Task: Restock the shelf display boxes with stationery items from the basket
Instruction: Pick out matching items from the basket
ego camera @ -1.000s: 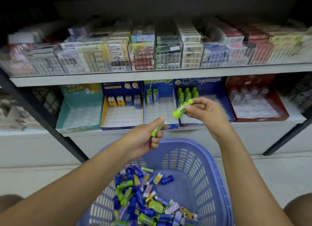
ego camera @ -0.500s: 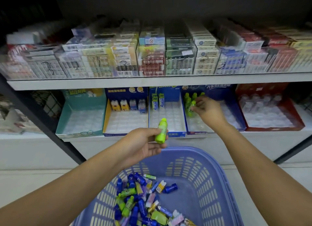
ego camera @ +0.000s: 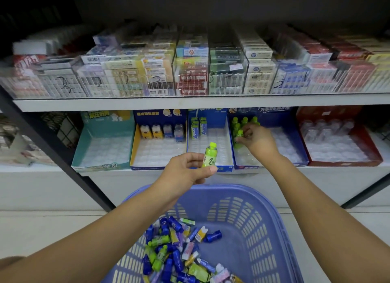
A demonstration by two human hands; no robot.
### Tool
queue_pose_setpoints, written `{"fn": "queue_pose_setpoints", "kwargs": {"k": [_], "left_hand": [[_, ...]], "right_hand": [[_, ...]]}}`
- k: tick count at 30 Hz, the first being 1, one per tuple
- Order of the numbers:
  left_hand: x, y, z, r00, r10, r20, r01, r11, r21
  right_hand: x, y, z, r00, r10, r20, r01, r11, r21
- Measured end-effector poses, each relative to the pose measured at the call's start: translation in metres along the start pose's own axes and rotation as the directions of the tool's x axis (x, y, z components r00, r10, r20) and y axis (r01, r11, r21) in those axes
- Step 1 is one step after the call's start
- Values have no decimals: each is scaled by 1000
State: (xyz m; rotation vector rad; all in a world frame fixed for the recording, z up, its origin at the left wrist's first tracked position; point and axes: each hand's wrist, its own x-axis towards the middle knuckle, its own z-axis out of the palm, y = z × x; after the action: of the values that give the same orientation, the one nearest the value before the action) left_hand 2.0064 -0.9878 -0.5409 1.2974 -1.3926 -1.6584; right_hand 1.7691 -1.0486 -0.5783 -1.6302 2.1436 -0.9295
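Left hand (ego camera: 185, 170), at 6 o'clock of the lower shelf's middle, fingers curled, pinching a small green bottle-shaped plastic item marked "2" (ego camera: 209, 155) between thumb and forefinger. The item stands upright, cap up, at 1 o'clock of the hand, in front of the blue cardboard display box with white tray cells (ego camera: 217, 119). Right hand (ego camera: 256, 140), at 2 o'clock of the left hand and well apart from it, reaches into the dark blue cardboard display box (ego camera: 276, 117), next to the right. Its curled fingertips pinch a second green bottle (ego camera: 239, 133) at 9 o'clock of the hand. This is the frontmost of a cluster of green bottles (ego camera: 244, 121) in the box's back left corner. Lilac slotted plastic basket (ego camera: 263, 219), at 6 o'clock of both hands, holds a heap of small blue, green and yellow items (ego camera: 168, 253) in its left part. Other boxes in the row: teal box (ego camera: 109, 124) at the far left, blue-and-yellow box (ego camera: 160, 117) beside it, red box (ego camera: 341, 163) at the far right
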Motion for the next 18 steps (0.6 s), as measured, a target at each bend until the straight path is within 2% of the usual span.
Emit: {"fn": "queue_pose_setpoints", "kwargs": {"k": [2,3,4,5,6,7,8,9,11,14,16,18], "left_hand": [[2,-4,1,1000,3,0,-3,1000,-7],[3,-6,1,1000,5,-7,-6,1000,-2],[4,-7,1,1000,11,-17,-11,1000,12],[5,-8,1,999,22,-26,-21,999,27],[6,-9,1,999,37,-34,-36,999,37],[7,-9,2,998,56,-41,-54,997,46],[8,-9,2,995,81,-50,-78,995,55],[9,-9,2,992,106,-61,-102,993,66],[11,-8,2,986,149,-81,-142,986,86],[13,-8,2,978,196,-69,-184,971,152],[14,-10,3,970,242,-12,-224,916,332],[15,-17,1,963,253,92,-254,744,618]], "right_hand": [[-9,-9,-8,995,16,-101,-12,999,36],[-15,-17,-12,988,42,-150,-25,993,117],[-22,-26,-18,988,81,-133,-44,964,264],[-30,-38,-24,995,96,-23,-76,898,433],[-38,-50,-28,988,51,147,-125,822,555],[-46,-60,-31,953,-33,300,-159,790,592],[-53,-69,-33,911,-111,396,-152,804,574],[-59,-76,-32,889,-158,429,-118,827,549],[-65,-84,-29,906,-171,387,-56,859,509],[-64,-83,-28,905,-158,395,-57,875,481],[-57,-75,-32,931,-144,335,-35,879,476],[-43,-59,-42,983,-85,162,10,909,416]]}}
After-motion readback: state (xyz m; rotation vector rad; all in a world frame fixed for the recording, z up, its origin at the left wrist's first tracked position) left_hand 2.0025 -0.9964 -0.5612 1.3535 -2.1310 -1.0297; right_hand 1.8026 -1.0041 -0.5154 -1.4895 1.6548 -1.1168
